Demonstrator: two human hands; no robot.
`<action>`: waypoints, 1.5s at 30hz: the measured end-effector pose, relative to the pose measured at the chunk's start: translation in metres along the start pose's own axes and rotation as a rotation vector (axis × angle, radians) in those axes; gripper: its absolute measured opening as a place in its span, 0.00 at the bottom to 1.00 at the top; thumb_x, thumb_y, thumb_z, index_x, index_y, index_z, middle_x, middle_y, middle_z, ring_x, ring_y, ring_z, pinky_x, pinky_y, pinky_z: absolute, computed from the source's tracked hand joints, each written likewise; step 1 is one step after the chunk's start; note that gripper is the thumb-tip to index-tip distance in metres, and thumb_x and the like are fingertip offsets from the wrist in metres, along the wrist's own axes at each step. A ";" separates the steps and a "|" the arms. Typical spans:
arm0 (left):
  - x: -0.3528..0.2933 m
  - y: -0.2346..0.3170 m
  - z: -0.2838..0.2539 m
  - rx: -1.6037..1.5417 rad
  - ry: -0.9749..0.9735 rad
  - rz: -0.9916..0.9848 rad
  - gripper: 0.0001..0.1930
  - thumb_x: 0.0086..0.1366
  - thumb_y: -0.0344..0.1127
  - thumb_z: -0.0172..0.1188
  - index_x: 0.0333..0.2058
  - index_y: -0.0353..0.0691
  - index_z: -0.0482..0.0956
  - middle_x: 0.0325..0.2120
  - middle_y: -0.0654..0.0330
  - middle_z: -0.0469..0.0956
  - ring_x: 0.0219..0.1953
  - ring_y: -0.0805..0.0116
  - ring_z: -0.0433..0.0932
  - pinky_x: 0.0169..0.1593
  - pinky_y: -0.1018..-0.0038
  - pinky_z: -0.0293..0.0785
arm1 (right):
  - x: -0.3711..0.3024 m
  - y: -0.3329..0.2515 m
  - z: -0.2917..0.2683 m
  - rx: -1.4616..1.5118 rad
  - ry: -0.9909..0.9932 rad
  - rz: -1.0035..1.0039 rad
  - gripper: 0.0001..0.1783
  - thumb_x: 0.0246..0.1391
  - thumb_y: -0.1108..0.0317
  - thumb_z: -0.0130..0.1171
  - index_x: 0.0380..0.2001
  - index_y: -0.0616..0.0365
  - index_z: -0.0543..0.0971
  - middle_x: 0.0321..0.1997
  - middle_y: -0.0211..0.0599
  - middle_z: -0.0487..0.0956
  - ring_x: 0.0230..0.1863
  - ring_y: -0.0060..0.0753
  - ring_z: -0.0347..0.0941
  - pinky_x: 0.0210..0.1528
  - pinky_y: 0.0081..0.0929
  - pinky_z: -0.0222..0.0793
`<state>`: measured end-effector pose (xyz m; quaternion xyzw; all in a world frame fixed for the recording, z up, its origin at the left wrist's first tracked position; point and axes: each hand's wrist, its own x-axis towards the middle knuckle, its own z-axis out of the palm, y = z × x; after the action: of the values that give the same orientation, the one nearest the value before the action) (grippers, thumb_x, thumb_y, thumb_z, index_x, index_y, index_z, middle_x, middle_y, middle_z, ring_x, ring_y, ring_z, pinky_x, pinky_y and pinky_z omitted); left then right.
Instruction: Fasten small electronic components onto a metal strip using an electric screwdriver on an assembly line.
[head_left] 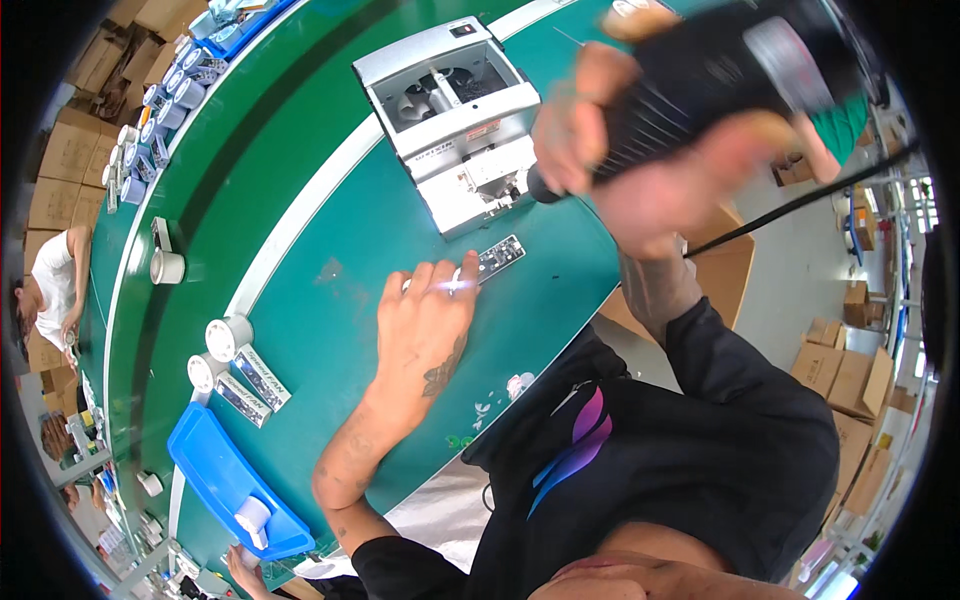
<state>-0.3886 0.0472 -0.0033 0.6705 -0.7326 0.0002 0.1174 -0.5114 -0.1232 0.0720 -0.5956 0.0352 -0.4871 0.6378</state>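
Observation:
On the green work surface, my left hand (428, 305) lies palm down with its fingers bent over the near end of a narrow circuit board (502, 257), holding it against the table. What lies under the palm is hidden. My right hand (690, 185), smeared by motion, is raised at the upper right and wrapped round a thick black electric screwdriver (670, 95). Its narrow end points left, toward a white screw feeder (450, 130) beyond the board. Blur hides the tip of the tool.
Two white round parts with flat boards (262, 380) lie left of my forearm. A blue tray (225, 465) at the lower left holds a white part. Beyond a pale rail, a green conveyor belt (215, 190) carries more parts. Cartons (850, 375) stand at right; a co-worker (55, 280) is at far left.

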 end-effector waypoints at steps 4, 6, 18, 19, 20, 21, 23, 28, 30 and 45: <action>-0.001 0.001 -0.025 -0.025 0.006 -0.055 0.27 0.59 0.43 0.66 0.55 0.36 0.76 0.37 0.55 0.81 0.47 0.60 0.77 0.51 0.64 0.71 | 0.018 0.026 0.013 -0.058 -0.071 -0.043 0.46 0.59 0.24 0.41 0.38 0.68 0.72 0.19 0.35 0.72 0.13 0.22 0.65 0.17 0.20 0.60; -0.007 -0.001 -0.042 0.013 -0.023 -0.092 0.30 0.58 0.45 0.67 0.56 0.36 0.75 0.38 0.54 0.81 0.48 0.59 0.77 0.53 0.63 0.70 | 0.020 0.023 0.021 -0.250 -0.068 -0.099 0.43 0.62 0.30 0.46 0.43 0.71 0.71 0.19 0.37 0.72 0.13 0.21 0.65 0.16 0.19 0.60; -0.017 -0.016 -0.052 -0.018 -0.207 -0.181 0.34 0.55 0.44 0.71 0.56 0.31 0.73 0.39 0.49 0.81 0.47 0.53 0.78 0.56 0.62 0.69 | -0.013 0.034 0.049 0.021 -0.125 0.101 0.53 0.54 0.22 0.47 0.50 0.72 0.65 0.18 0.35 0.71 0.13 0.20 0.65 0.17 0.19 0.63; -0.016 -0.016 -0.053 -0.022 -0.190 -0.169 0.34 0.55 0.42 0.71 0.56 0.27 0.73 0.37 0.48 0.81 0.46 0.56 0.79 0.57 0.62 0.68 | -0.015 0.038 0.053 0.056 -0.118 0.097 0.53 0.54 0.23 0.48 0.51 0.73 0.65 0.19 0.36 0.72 0.13 0.20 0.65 0.17 0.19 0.63; -0.015 -0.016 -0.053 -0.019 -0.194 -0.166 0.34 0.55 0.42 0.71 0.56 0.27 0.73 0.37 0.48 0.81 0.46 0.56 0.79 0.57 0.62 0.68 | -0.014 0.039 0.055 0.062 -0.129 0.106 0.53 0.55 0.24 0.48 0.51 0.73 0.65 0.19 0.36 0.72 0.13 0.20 0.64 0.18 0.19 0.63; -0.016 -0.016 -0.052 -0.030 -0.195 -0.171 0.34 0.55 0.42 0.71 0.56 0.28 0.74 0.37 0.48 0.81 0.46 0.55 0.79 0.57 0.62 0.68 | -0.014 0.040 0.057 0.070 -0.145 0.118 0.52 0.55 0.24 0.49 0.51 0.74 0.66 0.19 0.36 0.72 0.13 0.19 0.64 0.18 0.19 0.63; -0.018 -0.016 -0.052 -0.039 -0.196 -0.178 0.34 0.54 0.42 0.71 0.55 0.28 0.74 0.36 0.48 0.81 0.46 0.55 0.79 0.56 0.61 0.69 | -0.016 0.046 0.058 0.091 -0.152 0.127 0.52 0.56 0.25 0.49 0.51 0.74 0.66 0.19 0.36 0.72 0.13 0.19 0.64 0.18 0.19 0.63; -0.018 -0.018 -0.050 -0.036 -0.197 -0.170 0.34 0.54 0.42 0.72 0.56 0.28 0.73 0.36 0.47 0.81 0.46 0.55 0.80 0.56 0.62 0.69 | -0.021 0.054 0.057 0.118 -0.142 0.146 0.51 0.56 0.26 0.51 0.51 0.74 0.66 0.20 0.37 0.72 0.14 0.19 0.64 0.18 0.19 0.63; -0.018 -0.017 -0.051 -0.041 -0.201 -0.169 0.33 0.54 0.42 0.72 0.55 0.29 0.73 0.35 0.48 0.81 0.45 0.55 0.79 0.55 0.62 0.70 | -0.024 0.055 0.057 0.137 -0.150 0.137 0.50 0.55 0.27 0.53 0.51 0.73 0.67 0.21 0.36 0.73 0.15 0.18 0.65 0.18 0.18 0.63; -0.014 -0.015 -0.051 -0.075 -0.102 -0.107 0.22 0.50 0.41 0.72 0.40 0.32 0.79 0.29 0.53 0.80 0.37 0.58 0.77 0.43 0.64 0.69 | -0.029 0.057 0.048 0.153 -0.256 -0.077 0.28 0.57 0.52 0.68 0.46 0.65 0.71 0.26 0.27 0.74 0.26 0.14 0.66 0.27 0.19 0.63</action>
<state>-0.3637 0.0678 0.0409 0.7030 -0.7001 -0.0677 0.1047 -0.4637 -0.0800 0.0251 -0.6033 -0.1064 -0.4327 0.6614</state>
